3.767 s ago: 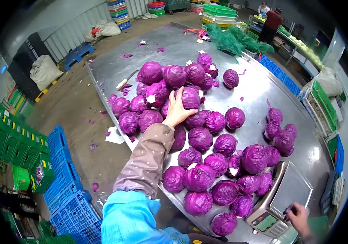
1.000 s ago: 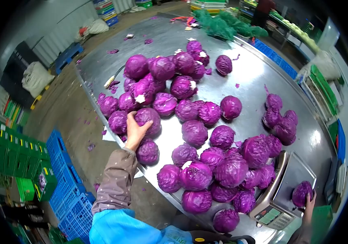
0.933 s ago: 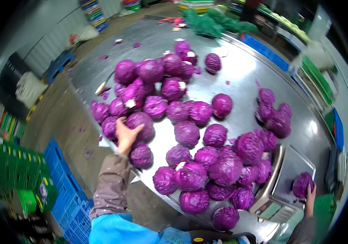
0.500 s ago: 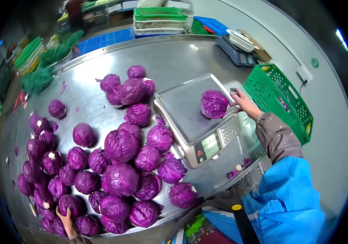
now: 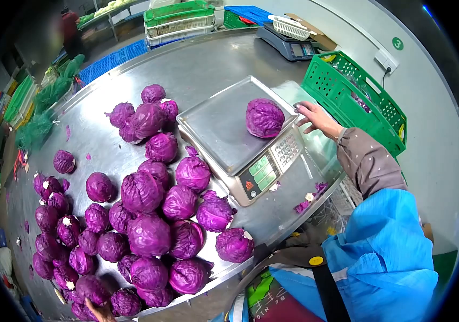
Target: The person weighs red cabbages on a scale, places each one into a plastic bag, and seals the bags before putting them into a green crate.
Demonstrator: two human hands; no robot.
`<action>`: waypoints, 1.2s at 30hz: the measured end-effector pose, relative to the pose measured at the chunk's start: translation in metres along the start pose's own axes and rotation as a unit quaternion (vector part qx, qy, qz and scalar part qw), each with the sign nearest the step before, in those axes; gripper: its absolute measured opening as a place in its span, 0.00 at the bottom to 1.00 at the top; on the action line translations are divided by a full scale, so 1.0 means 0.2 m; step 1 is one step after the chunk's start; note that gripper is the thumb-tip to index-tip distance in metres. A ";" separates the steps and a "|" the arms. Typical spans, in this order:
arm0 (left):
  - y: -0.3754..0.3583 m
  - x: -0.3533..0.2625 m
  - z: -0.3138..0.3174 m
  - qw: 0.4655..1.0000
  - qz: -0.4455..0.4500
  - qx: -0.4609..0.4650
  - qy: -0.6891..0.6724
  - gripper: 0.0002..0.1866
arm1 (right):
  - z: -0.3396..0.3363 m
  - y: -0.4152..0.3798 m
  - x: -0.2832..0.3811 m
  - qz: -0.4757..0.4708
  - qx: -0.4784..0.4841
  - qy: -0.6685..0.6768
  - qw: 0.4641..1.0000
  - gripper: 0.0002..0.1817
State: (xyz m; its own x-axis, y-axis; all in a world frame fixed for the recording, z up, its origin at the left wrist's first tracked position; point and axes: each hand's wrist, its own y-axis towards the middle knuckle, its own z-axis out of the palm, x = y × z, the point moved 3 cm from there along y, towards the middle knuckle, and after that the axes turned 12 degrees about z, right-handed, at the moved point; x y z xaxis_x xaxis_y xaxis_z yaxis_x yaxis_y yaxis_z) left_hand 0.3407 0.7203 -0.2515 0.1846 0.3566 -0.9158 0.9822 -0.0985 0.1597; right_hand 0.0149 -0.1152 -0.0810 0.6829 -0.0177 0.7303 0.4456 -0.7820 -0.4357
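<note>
A red cabbage (image 5: pixel 265 118) sits on the metal pan of the digital scale (image 5: pixel 213 131), towards its right side. Just beyond the pan's right edge is my right hand (image 5: pixel 319 120), fingers apart and holding nothing. At the lower left, my left hand (image 5: pixel 99 312) is curled against the near side of another red cabbage (image 5: pixel 92 290); part of its fingers is hidden. Around it lies a large pile of red cabbages (image 5: pixel 149 235), some with pale cut stems showing. A smaller cluster of red cabbages (image 5: pixel 148 120) rests left of the scale.
The steel table (image 5: pixel 202 59) carries everything. A green crate (image 5: pixel 347 107) stands to the right. A second scale (image 5: pixel 286 43) with a white basket (image 5: pixel 292 27) is at the back. Stacked crates (image 5: pixel 178 21) line the far edge. Leaf scraps (image 5: pixel 310 197) lie near the front.
My right hand has drawn slightly away from the cabbage on the scale. The cabbage at my left hand has shifted towards me. The whole view has shifted a little.
</note>
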 end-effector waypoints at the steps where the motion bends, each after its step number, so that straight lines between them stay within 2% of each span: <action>1: 0.00 -0.21 0.06 0.961 -0.142 -0.149 -0.184 0.39 | -0.01 0.00 -0.01 0.001 0.000 0.001 1.000 0.29; 3: -0.02 -0.49 0.06 0.896 -0.176 -0.288 -0.287 0.40 | -0.02 0.00 -0.03 0.010 0.005 -0.006 1.000 0.28; 4: -0.03 -0.46 -0.01 0.975 0.044 -0.186 -0.116 0.37 | -0.02 0.00 -0.04 0.010 0.006 -0.004 1.000 0.28; 5: -0.08 -0.49 0.00 0.961 0.259 -0.066 0.066 0.35 | -0.01 0.01 -0.04 0.009 0.009 -0.012 1.000 0.28; 6: -0.03 -0.46 -0.05 0.956 0.266 -0.113 0.040 0.32 | -0.01 0.01 -0.05 0.008 0.011 -0.021 1.000 0.27; 8: -0.01 -0.61 0.02 0.965 0.184 -0.175 -0.067 0.34 | -0.01 0.03 -0.07 -0.005 0.015 -0.014 1.000 0.28; 11: 0.05 -0.82 0.20 0.940 0.072 -0.217 -0.255 0.37 | -0.02 0.05 -0.09 -0.022 0.028 -0.004 0.999 0.29; 16: 0.03 -1.12 0.67 0.888 -0.030 -0.164 -0.429 0.40 | -0.12 0.10 -0.18 -0.051 0.056 0.007 0.997 0.28; 17: 0.01 -1.19 0.79 0.905 0.007 -0.161 -0.394 0.37 | -0.14 0.11 -0.21 -0.058 0.063 0.006 0.996 0.27; 18: -0.02 -1.19 0.89 0.889 -0.045 -0.135 -0.435 0.37 | -0.18 0.13 -0.24 -0.066 0.070 0.005 0.995 0.26; 20: -0.08 -1.27 1.12 0.890 -0.065 0.014 -0.451 0.39 | -0.24 0.17 -0.30 -0.073 0.093 -0.006 0.993 0.26; 21: -0.12 -1.33 1.26 0.900 -0.085 0.003 -0.428 0.38 | -0.27 0.19 -0.33 -0.077 0.108 -0.019 0.991 0.25; 22: -0.18 -1.41 1.39 0.906 -0.077 0.048 -0.412 0.36 | -0.30 0.20 -0.35 -0.086 0.113 -0.012 0.990 0.23; 24: -0.26 -1.50 1.65 0.905 -0.115 0.058 -0.406 0.31 | -0.36 0.22 -0.41 -0.094 0.149 -0.013 0.984 0.22; 25: -0.30 -1.58 1.80 0.893 -0.113 0.098 -0.424 0.29 | -0.38 0.24 -0.44 -0.096 0.171 -0.014 0.980 0.21; 26: -0.32 -1.61 1.92 0.914 -0.097 0.111 -0.378 0.32 | -0.41 0.25 -0.47 -0.087 0.182 -0.014 0.979 0.20; 27: -0.34 -1.67 2.03 0.914 -0.079 0.147 -0.369 0.31 | -0.43 0.25 -0.50 -0.092 0.200 -0.020 0.975 0.20; 28: -0.35 -1.66 2.12 0.922 -0.098 0.126 -0.352 0.31 | -0.46 0.26 -0.54 -0.101 0.211 -0.017 0.972 0.20; 31: -0.46 -1.95 2.39 0.947 -0.093 0.115 -0.286 0.35 | -0.52 0.28 -0.57 -0.103 0.254 -0.021 0.962 0.20; 36: -0.44 -2.05 2.59 0.941 -0.087 0.161 -0.284 0.35 | -0.51 0.32 -0.52 -0.105 0.300 0.000 0.948 0.20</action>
State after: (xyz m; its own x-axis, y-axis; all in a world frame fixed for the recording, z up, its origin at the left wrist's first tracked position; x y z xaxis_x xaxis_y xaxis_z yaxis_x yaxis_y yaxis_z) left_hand 0.1612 0.1008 -0.0810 -0.1151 -0.1525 -0.9816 0.9179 -0.3941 -0.0464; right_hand -0.0865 -0.2272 -0.1311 0.5427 0.1001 0.8340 0.8210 -0.2727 -0.5015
